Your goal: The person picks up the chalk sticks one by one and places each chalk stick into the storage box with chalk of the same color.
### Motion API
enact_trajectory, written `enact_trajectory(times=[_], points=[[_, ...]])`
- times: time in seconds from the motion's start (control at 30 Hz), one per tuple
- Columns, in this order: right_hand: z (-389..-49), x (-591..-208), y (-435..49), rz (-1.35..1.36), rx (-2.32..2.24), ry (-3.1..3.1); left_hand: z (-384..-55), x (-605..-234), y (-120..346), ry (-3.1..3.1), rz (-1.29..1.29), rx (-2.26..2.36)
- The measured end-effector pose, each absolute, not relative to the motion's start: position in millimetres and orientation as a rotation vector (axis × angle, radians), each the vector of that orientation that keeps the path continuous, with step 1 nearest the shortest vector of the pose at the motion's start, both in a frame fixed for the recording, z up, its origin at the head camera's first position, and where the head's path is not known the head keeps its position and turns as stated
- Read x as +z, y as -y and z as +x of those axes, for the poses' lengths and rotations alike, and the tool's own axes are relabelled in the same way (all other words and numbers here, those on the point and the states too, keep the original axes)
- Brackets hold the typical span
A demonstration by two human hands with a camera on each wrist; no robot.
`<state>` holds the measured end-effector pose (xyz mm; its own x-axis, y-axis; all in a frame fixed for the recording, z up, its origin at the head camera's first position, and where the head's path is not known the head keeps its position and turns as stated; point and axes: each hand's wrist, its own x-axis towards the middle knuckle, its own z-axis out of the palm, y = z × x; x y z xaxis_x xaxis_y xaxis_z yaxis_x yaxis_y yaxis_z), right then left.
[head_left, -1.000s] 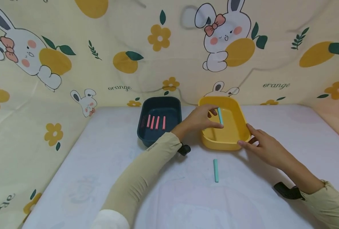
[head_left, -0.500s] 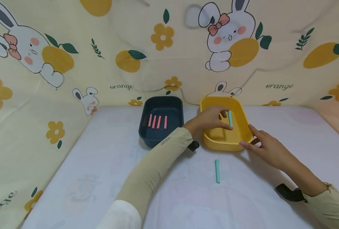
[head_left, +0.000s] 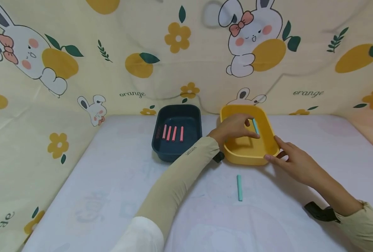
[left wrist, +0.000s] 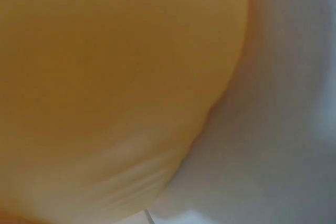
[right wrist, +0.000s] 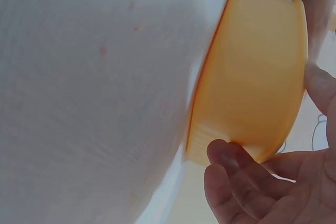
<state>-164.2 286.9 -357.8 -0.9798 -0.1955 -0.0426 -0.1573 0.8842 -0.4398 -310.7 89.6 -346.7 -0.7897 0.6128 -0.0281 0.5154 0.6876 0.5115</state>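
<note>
My left hand [head_left: 236,126] reaches over the yellow bin [head_left: 243,160] and pinches a teal chalk stick [head_left: 255,126] between thumb and fingers, inside the rim in the head view. At the bin's front right corner, my right hand [head_left: 295,162] grips the wall. In the right wrist view the thumb lies at the rim and the curled fingertips [right wrist: 223,153] rest by the outer wall. A second teal chalk stick [head_left: 239,188] lies on the white table in front. The left wrist view is mostly filled by the blurred bin wall [left wrist: 115,77].
Left of the yellow bin stands a dark blue bin [head_left: 177,156] with several pink chalk sticks [head_left: 174,133] lined up inside. A patterned cloth [head_left: 161,42] hangs behind the table [head_left: 117,182]. My left forearm crosses the dark bin's front right corner in the head view.
My left hand has moved right across the yellow bin, carrying the teal chalk stick toward its right side. My right hand has stayed at the bin's corner.
</note>
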Motion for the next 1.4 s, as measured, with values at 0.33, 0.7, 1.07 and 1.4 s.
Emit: enact_trajectory(times=[0.33,0.7,1.07,1.4], points=[[-159,-359,-293,-0.297,-0.670,-2.981,-308,-357,-102,-2.797,0.794,0.365],[-162,-359,-291,-0.304,-0.684,-2.973,-301,-355,-95,-2.829,0.834,0.185],[-163,-359,-289,-0.280,-0.670,-2.967,-306,-357,-96,-2.820,0.820,0.232],[-163,-357,-291,-0.289,-0.669,-2.958,-299,-345,-84,-2.776,0.892,0.724]])
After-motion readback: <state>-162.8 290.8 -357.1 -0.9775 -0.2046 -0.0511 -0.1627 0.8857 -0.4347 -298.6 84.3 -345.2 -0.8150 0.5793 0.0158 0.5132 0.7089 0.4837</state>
